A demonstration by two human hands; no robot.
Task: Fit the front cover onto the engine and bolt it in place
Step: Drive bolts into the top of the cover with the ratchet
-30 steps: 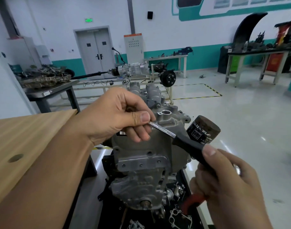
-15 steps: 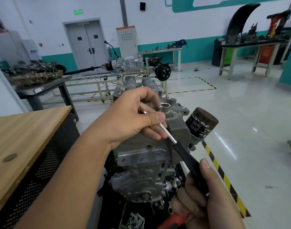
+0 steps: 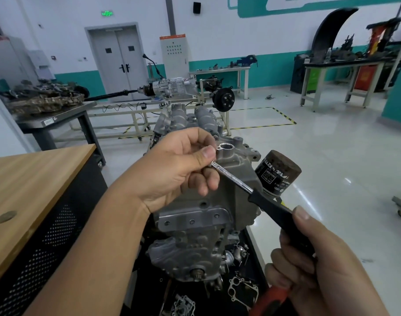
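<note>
A grey engine (image 3: 201, 126) stands upright in front of me, its cast front cover (image 3: 195, 226) facing me with several bolt holes showing. My left hand (image 3: 179, 169) hovers over the cover's upper part and pinches the chrome head end of a ratchet wrench (image 3: 232, 179) between thumb and fingers. My right hand (image 3: 318, 267) grips the wrench's black and red handle low at the right. The tool's head and whatever it sits on are hidden behind my left fingers.
A rusty black oil filter (image 3: 278, 174) sticks out of the engine's right side. A wooden-topped bench (image 3: 28, 183) stands at my left. Gaskets and small parts (image 3: 240, 290) lie on the black tray below. Farther back are a gearbox rig (image 3: 170, 87) and workbenches (image 3: 331, 65).
The view has shifted slightly; both hands keep their hold on the wrench, whose shaft now angles a little steeper with the head nearer the engine's top port.
</note>
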